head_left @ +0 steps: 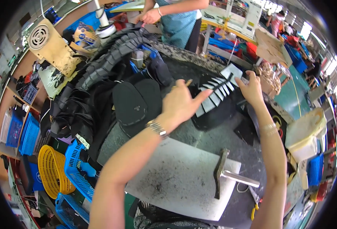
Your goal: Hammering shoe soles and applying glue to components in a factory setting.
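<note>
My left hand [180, 100] is closed, its thumb stretched out to the right. A short, thin brown stick [189, 82] pokes out from its fingers; the rest is hidden by the hand. Just right of it lies a row of pale grey flaps [218, 89], spread like fish bones along a black strip over dark material. My right hand [251, 88] is at the far end of this row, thumb and fingers apart, beside a wider pale piece [231, 72]. Black curved, cap-like pieces [132, 101] lie left of my left hand.
A hammer [221, 173] rests on a pale board [168, 171] in front of me. Yellow-handled scissors [255, 202] lie right of it. Black pieces [111, 57] are heaped at the left, near yellow [48, 171] and blue baskets [75, 168]. Another person [180, 23] stands across the table.
</note>
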Demonstrator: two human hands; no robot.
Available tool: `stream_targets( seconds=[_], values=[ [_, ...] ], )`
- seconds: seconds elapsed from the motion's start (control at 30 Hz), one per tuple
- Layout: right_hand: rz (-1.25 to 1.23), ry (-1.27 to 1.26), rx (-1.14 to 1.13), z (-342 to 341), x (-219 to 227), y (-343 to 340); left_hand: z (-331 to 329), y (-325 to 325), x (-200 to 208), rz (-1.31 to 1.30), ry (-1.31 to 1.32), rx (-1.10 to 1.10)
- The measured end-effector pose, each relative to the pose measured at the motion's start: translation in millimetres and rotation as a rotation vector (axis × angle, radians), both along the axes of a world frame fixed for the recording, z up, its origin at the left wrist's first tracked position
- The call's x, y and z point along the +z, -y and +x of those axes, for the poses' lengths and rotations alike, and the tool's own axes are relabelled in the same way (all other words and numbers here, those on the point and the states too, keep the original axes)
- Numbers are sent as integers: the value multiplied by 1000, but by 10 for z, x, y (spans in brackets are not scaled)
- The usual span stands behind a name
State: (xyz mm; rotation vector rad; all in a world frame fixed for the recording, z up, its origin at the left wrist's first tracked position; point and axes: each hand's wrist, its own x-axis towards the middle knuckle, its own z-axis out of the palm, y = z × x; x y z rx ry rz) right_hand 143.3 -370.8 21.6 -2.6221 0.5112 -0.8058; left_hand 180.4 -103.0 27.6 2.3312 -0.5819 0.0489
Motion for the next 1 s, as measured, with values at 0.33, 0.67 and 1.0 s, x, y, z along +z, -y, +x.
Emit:
stream_targets(
  seconds=[0.33,0.67,1.0],
  values=[
    [-53,312,81,410,-283,-95,229,-69,-290,-735,-137,-12],
    [886,-84,250,-1093,125,-473,-1028,-1468,-120,-793,-596,-31],
    [298,-136,467,-1374,-225,-714,-1107,-1733,-79,-881,-1006,134]
  ],
)
